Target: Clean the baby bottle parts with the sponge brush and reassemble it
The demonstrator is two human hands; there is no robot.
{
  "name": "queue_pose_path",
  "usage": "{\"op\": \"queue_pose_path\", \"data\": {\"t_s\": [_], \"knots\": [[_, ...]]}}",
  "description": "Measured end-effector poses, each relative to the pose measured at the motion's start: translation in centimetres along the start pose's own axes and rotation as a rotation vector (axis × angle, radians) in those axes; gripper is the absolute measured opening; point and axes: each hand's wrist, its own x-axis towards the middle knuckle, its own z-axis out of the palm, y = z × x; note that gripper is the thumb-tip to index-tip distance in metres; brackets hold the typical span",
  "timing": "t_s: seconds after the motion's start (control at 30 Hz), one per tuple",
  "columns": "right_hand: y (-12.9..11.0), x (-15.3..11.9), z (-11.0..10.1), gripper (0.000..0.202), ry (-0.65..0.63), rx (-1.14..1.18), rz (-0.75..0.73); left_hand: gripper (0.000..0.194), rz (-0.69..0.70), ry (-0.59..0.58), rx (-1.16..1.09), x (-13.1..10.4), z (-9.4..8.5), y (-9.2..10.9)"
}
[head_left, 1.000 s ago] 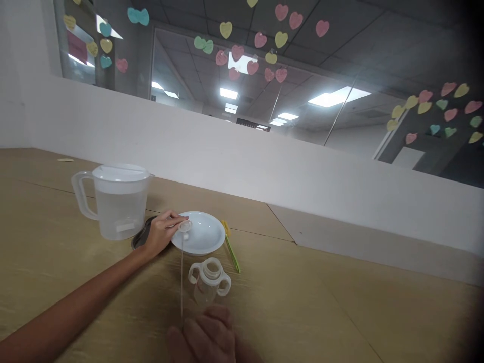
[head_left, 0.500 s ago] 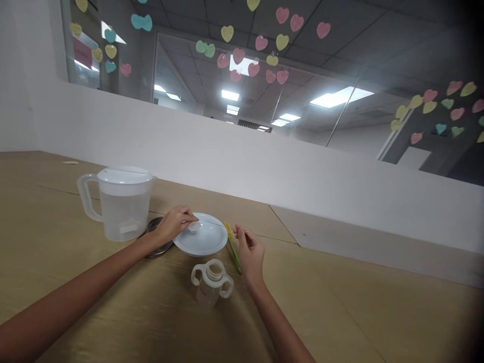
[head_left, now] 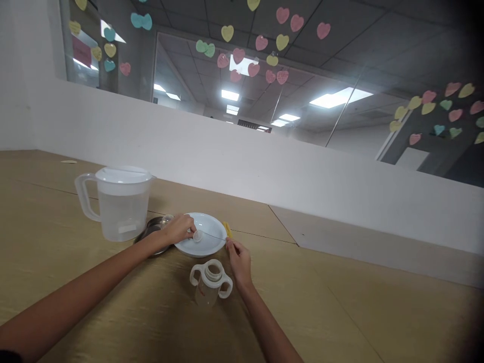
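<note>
Over the left side of a white plate [head_left: 212, 245], my left hand [head_left: 179, 229] pinches a small translucent round piece [head_left: 197, 236]. My right hand [head_left: 239, 259] is closed at the plate's right edge on the end of a thin rod [head_left: 214, 236], which reaches toward the small piece. Whether the rod's far tip touches the piece is too small to tell. An uncapped clear bottle with two handles [head_left: 210, 282] stands upright in front of the plate. A yellow brush end [head_left: 227, 228] shows behind my right hand, which hides the rest of it.
A lidded pitcher [head_left: 123, 206] holding clear liquid stands at the left. Beside it a dark metal dish [head_left: 145, 233] with a clear item [head_left: 167, 220] at its edge lies partly under my left forearm. A white wall [head_left: 227, 156] rises behind the table.
My right hand has moved left and slightly down with the rod, now covering the brush's green handle. The small piece in my left hand has shifted slightly down and right.
</note>
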Motion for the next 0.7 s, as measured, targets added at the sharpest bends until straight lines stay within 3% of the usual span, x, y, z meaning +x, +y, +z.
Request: {"op": "queue_pose_path", "data": {"t_s": [0.17,0.3,0.47,0.7], "knots": [[0.5,-0.3,0.2,0.045,-0.05,-0.045,0.014,0.018,-0.069,0.059,-0.198,0.6,0.3,-0.3],[0.5,-0.7,0.5,0.049,-0.04,-0.016,0.056,0.028,-0.107,0.187,-0.308,0.9,-0.9,0.7],[0.3,-1.1,0.6,0.042,-0.026,0.055,0.057,0.025,-0.063,0.341,-0.596,-0.1,-3.2,4.2],[-0.2,-1.3,0.5,0.035,0.018,0.113,0.037,0.022,-0.02,0.259,-0.77,-2.2,-4.6,9.6]]}}
